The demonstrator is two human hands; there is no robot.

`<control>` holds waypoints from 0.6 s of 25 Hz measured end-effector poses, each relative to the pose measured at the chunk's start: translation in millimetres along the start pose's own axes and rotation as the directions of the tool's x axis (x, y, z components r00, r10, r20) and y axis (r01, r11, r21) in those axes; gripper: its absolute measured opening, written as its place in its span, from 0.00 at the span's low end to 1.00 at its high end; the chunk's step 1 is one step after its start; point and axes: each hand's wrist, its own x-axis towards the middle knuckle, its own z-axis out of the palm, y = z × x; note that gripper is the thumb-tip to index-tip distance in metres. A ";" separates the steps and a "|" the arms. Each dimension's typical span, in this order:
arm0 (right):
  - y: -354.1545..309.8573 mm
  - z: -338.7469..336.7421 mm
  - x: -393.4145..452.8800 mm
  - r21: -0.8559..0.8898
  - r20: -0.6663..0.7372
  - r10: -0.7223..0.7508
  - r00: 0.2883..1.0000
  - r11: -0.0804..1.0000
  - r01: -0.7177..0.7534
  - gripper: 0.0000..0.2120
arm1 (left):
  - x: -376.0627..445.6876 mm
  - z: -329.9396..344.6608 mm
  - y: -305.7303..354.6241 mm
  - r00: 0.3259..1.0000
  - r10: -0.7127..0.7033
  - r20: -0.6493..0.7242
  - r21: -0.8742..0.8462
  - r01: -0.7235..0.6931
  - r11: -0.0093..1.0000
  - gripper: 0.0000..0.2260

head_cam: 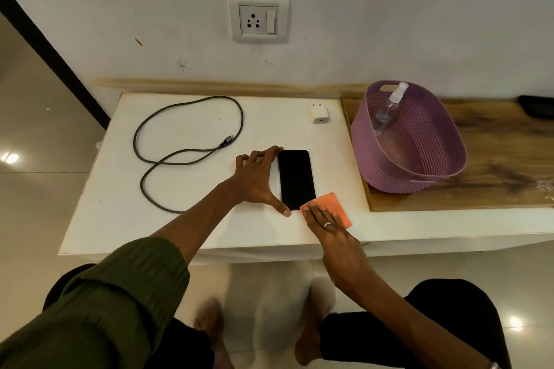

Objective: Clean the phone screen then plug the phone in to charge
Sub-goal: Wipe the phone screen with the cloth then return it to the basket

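A black phone (pixel 296 177) lies screen up on the white table (pixel 126 219). My left hand (pixel 257 178) braces it from the left, index finger at its top corner and thumb at its bottom corner. My right hand (pixel 325 223) lies flat on an orange cloth (pixel 334 207), pressing it on the table at the phone's lower right corner. A dark charging cable (pixel 186 156) lies looped to the left, its plug end close to the phone. A white charger adapter (pixel 319 113) stands at the back of the table. A wall socket (pixel 258 19) is above.
A purple basket (pixel 416 159) holding a clear spray bottle (pixel 389 106) stands on a wooden board (pixel 494 183) at the right. The table's front edge runs just below my hands. My knees and bare feet are beneath it.
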 end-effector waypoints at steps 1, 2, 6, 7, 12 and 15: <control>2.5 -0.9 -0.2 0.027 -0.011 0.046 0.999 0.999 -0.046 0.40 | -0.1 -0.1 0.1 1.000 -0.003 -0.001 -0.003 0.003 1.000 0.66; 3.0 -1.6 0.0 0.058 -0.033 0.076 0.997 0.996 -0.074 0.41 | -0.4 -0.2 0.0 1.000 -0.003 -0.003 -0.005 0.003 1.000 0.66; -6.7 -14.2 15.6 0.196 -0.138 0.140 0.980 0.974 -0.112 0.39 | -0.3 1.2 -1.5 1.000 0.000 0.005 -0.006 0.000 1.000 0.67; -7.2 -20.9 25.5 0.215 -0.152 0.155 0.976 0.969 -0.120 0.37 | -0.1 1.2 -1.5 1.000 -0.001 0.005 -0.009 0.001 1.000 0.67; 2.6 -56.5 84.7 0.313 -0.186 0.098 0.978 0.949 -0.036 0.35 | -0.5 0.8 -0.4 1.000 -0.005 0.016 -0.019 0.005 1.000 0.67; 10.3 -61.5 113.6 0.138 -0.189 0.015 0.982 0.990 0.011 0.29 | 0.1 0.5 -1.3 1.000 -0.006 0.014 -0.037 0.006 0.999 0.66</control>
